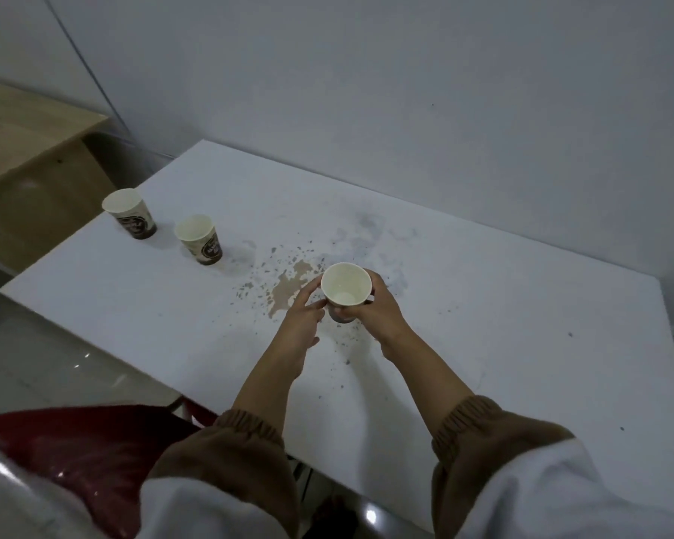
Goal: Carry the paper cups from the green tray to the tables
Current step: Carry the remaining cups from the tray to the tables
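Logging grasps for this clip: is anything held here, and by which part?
The paper cup, by both hands: the right hand wraps its lower wall, and the left hand closes thumb and fingertips on its left side, under the rim.

My feed is dim and flat with a cool grey cast. Soft light falls from overhead onto the white table (483, 344). Over the table's middle, the held paper cup (346, 285) is evenly lit inside and its rim is slightly soft. A pale forearm shadow lies toward the table's near edge. Below the table's left corner, small glare spots sit on the red chair seat (74, 461). The table's edges bow with the wide lens, and the brown sleeves (226, 453) in front of it are blurred.
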